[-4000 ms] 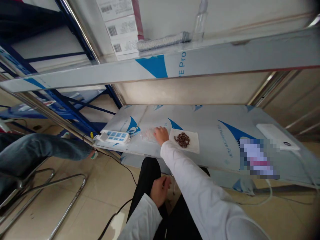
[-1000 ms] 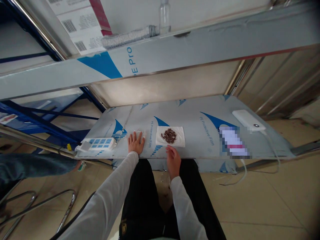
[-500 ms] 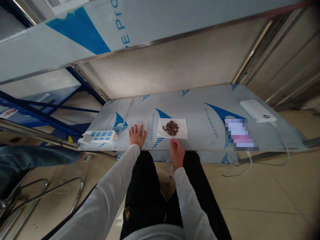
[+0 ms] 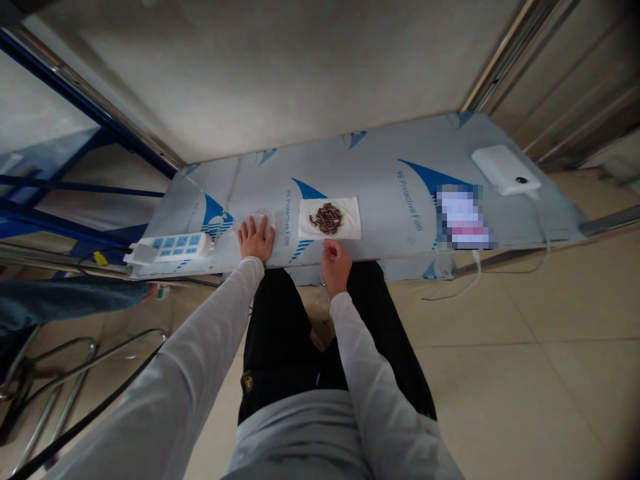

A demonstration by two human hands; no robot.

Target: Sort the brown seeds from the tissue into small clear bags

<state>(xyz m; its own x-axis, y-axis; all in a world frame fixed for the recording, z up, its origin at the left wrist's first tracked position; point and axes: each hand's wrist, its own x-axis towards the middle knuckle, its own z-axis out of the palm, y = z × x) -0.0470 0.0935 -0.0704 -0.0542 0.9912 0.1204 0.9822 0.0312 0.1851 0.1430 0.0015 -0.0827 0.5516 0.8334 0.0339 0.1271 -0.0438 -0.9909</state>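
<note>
My left hand [image 4: 257, 239] lies flat with its fingers spread on the film-covered shelf [image 4: 380, 227]. Beneath and behind its fingertips is a crumpled piece of clear plastic [image 4: 271, 221], partly covered by the hand. At the shelf's front edge, my right hand [image 4: 337, 265] is closed, its fingers curled together; whatever may be between them is hidden. Just beyond it a white cloth or tissue [image 4: 351, 225] is spread out. A heap of small dark brown, screw-like pieces [image 4: 328, 219] rests on that sheet, too small to name surely.
A white power strip [image 4: 181, 247] with blue sockets lies at the left end. To the right are a phone with a blurred screen [image 4: 463, 219] and a white box-shaped device [image 4: 505, 170], both with cables. Another person's leg [image 4: 70, 301] and a metal chair frame [image 4: 90, 353] are at left.
The view has tilted downward, so the shelf sits higher in the picture and the upper panel has gone out of sight. Both hands keep nearly the same places and poses on the shelf.
</note>
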